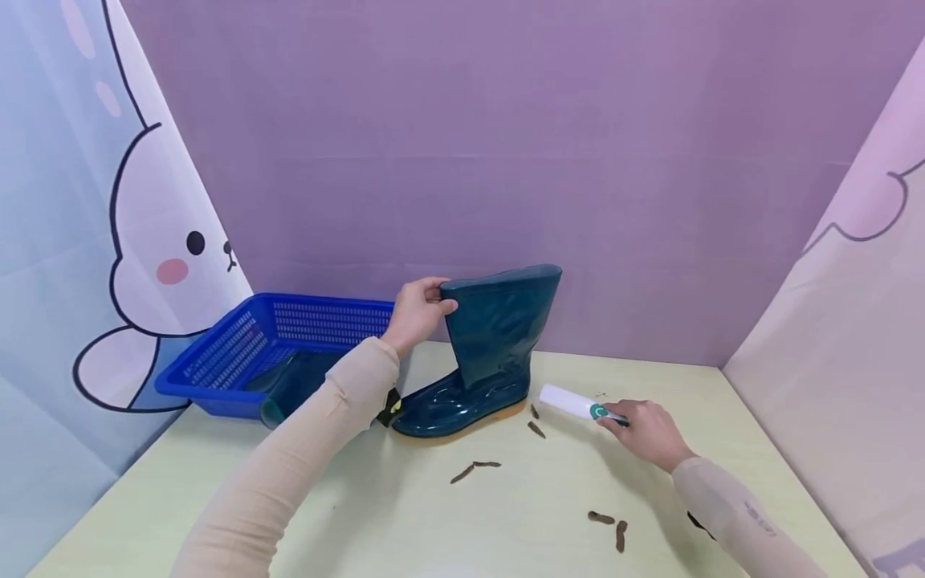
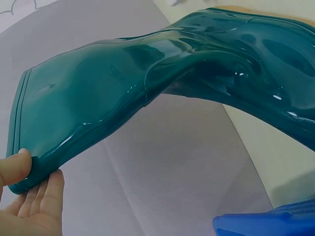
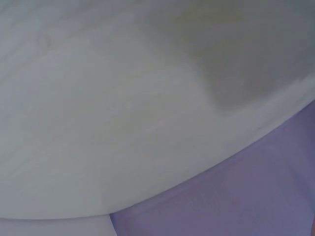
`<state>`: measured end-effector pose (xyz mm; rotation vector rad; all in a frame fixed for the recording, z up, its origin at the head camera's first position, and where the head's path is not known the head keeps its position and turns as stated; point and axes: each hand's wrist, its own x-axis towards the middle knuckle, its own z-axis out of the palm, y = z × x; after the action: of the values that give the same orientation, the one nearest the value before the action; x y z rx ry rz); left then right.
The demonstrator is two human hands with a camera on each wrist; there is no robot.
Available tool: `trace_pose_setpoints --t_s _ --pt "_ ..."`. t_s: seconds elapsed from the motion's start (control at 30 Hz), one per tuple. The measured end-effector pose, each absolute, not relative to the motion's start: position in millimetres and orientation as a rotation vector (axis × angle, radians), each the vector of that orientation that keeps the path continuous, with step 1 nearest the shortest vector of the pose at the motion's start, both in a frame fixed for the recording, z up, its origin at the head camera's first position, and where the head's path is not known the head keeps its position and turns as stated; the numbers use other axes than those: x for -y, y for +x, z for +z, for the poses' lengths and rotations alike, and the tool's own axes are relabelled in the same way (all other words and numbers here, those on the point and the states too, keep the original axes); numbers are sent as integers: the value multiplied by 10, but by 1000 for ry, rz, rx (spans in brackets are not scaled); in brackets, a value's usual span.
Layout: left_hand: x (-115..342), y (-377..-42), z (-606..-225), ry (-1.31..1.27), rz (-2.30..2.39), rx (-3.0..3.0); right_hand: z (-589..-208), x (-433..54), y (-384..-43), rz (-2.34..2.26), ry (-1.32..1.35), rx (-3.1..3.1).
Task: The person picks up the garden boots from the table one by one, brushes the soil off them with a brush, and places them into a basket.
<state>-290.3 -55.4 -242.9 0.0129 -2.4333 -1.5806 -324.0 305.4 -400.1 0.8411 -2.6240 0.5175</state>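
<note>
My left hand [image 1: 419,311] grips the top edge of a dark green rubber boot [image 1: 499,345], thumb on one side and fingers on the other. The boot stands on the table, toe to the left; the left wrist view shows its shiny shaft [image 2: 83,98] close up. To the right of the heel, my right hand [image 1: 646,433] holds a white, long flat-headed tool [image 1: 567,400] with a round green mark, its kind unclear. Small dark brown strips [image 1: 536,429] lie near the heel. The right wrist view shows neither the hand nor the tool.
A blue plastic basket [image 1: 217,393] stands at the left, with another dark green boot [image 1: 307,377] lying in it and over its front rim. More brown strips [image 1: 601,518] are scattered on the pale table [image 1: 462,530]. A purple cloth wall [image 1: 506,160] rises behind.
</note>
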Motion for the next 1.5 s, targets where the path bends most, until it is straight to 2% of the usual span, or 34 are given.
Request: trace_pose_setpoints --t_s 0.47,0.87,1.03,1.27,1.5 --pt "405 -2979 -2611 87 -1749 2124 -3896 -3036 -3104 620 770 2587" --pt "270 -3177 -2370 -26 -1645 2228 -3844 -3289 -3066 745 590 2518" --pt "336 -3297 -2228 -125 -1717 2265 -3863 -3388 -3025 736 588 2476" --pt "550 -3398 -2111 -390 -1754 2369 -3956 -3431 -2993 730 580 2466" --pt "782 -3399 -2157 -419 -1855 2396 -4007 -3410 -3003 730 570 2495"
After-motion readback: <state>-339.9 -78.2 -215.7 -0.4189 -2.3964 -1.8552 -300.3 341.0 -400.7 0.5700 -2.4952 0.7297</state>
